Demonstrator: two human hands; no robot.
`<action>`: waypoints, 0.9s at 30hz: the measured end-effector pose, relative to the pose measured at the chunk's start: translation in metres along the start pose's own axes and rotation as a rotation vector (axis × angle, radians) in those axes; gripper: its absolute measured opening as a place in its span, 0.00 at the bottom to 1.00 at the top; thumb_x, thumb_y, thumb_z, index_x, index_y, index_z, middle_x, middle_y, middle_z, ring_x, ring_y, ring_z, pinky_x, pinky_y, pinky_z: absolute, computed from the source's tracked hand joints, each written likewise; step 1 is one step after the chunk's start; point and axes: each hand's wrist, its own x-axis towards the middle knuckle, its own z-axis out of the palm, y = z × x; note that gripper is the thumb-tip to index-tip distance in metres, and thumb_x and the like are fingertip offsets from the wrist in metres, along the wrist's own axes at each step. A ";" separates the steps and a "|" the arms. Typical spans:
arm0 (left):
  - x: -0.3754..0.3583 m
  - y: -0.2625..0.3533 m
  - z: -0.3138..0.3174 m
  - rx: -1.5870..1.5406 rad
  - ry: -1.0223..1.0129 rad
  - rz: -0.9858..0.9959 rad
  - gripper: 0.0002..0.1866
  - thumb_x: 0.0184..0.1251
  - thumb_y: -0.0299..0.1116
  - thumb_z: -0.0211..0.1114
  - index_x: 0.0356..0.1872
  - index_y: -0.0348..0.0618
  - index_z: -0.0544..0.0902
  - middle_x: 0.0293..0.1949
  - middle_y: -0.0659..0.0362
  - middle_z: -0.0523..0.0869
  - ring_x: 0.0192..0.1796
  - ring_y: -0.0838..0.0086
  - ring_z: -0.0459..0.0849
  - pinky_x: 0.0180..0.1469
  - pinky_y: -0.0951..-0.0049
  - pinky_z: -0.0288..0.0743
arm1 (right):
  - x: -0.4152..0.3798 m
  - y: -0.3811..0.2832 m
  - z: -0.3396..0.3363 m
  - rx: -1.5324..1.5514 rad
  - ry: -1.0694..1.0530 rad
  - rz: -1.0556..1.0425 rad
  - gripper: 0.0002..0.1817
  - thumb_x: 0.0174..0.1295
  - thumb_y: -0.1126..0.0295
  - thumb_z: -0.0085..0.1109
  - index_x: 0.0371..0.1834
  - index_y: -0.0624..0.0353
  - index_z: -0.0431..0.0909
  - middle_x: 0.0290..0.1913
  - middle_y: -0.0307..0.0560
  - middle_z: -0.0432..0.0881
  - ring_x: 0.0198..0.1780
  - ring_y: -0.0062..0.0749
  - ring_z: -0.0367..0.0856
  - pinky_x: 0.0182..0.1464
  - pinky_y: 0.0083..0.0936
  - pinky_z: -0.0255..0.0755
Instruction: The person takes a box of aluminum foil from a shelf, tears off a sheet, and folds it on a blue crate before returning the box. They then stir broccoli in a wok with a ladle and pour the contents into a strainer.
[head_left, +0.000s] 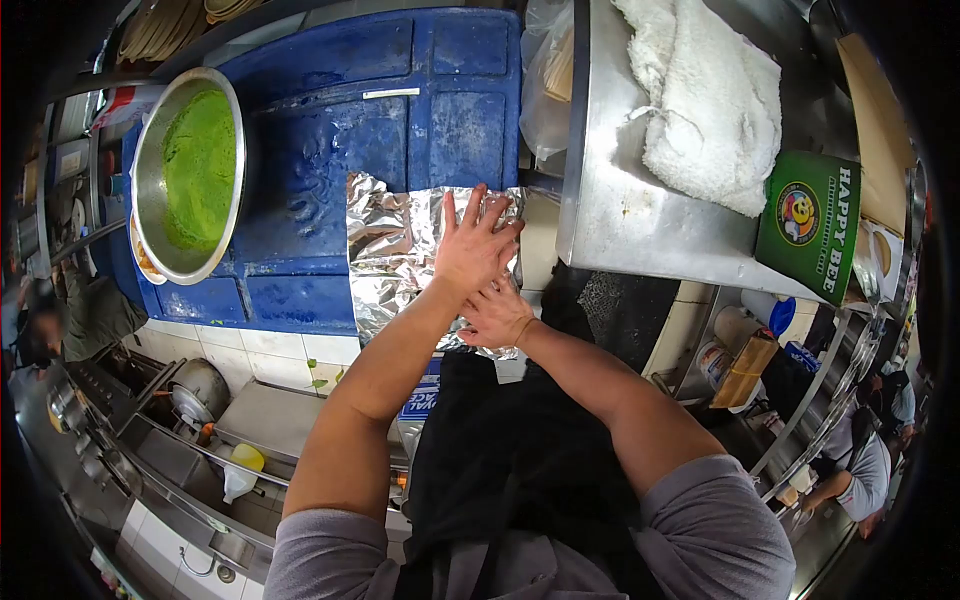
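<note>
A crumpled sheet of aluminium foil (385, 255) lies over the right front part of a blue plastic lid or tabletop (370, 135). My left hand (478, 245) rests flat on the foil with its fingers spread. Just nearer to my body, my right hand (497, 314) also presses on the foil, its fingers stretched out and partly beneath the left hand's edge. Neither hand grips anything. What lies under the foil is hidden.
A metal bowl (238, 180) of bright green liquid stands on the left. At right, a white towel (715, 125) lies on a steel counter (610, 215) beside a green box (808, 225). A person (865, 475) is at the far right. Below left is a pot (198, 388).
</note>
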 end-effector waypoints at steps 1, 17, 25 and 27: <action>0.000 -0.004 0.008 -0.001 -0.005 -0.003 0.17 0.65 0.45 0.63 0.55 0.62 0.83 0.67 0.62 0.72 0.77 0.54 0.58 0.73 0.27 0.45 | 0.000 0.000 -0.001 0.009 0.013 -0.001 0.32 0.59 0.44 0.57 0.65 0.46 0.76 0.68 0.45 0.70 0.74 0.42 0.60 0.74 0.60 0.45; 0.006 -0.006 0.013 -0.069 0.275 -0.023 0.09 0.56 0.32 0.68 0.40 0.50 0.86 0.62 0.65 0.78 0.72 0.53 0.66 0.71 0.25 0.49 | 0.001 -0.001 -0.001 -0.001 0.052 -0.034 0.31 0.56 0.45 0.60 0.59 0.49 0.80 0.65 0.44 0.74 0.73 0.42 0.63 0.75 0.55 0.47; -0.170 -0.019 0.020 -0.193 0.312 -0.518 0.29 0.64 0.33 0.64 0.67 0.44 0.72 0.74 0.49 0.66 0.77 0.45 0.59 0.74 0.35 0.44 | 0.004 -0.004 -0.003 -0.051 0.183 -0.050 0.45 0.51 0.44 0.65 0.74 0.47 0.67 0.78 0.45 0.62 0.79 0.38 0.56 0.76 0.52 0.43; -0.186 -0.031 0.029 0.022 0.228 -0.576 0.33 0.65 0.38 0.63 0.71 0.45 0.68 0.75 0.52 0.65 0.78 0.46 0.57 0.75 0.36 0.41 | 0.004 -0.005 -0.001 -0.051 0.194 -0.032 0.46 0.50 0.44 0.66 0.75 0.45 0.66 0.77 0.45 0.62 0.78 0.37 0.56 0.76 0.51 0.43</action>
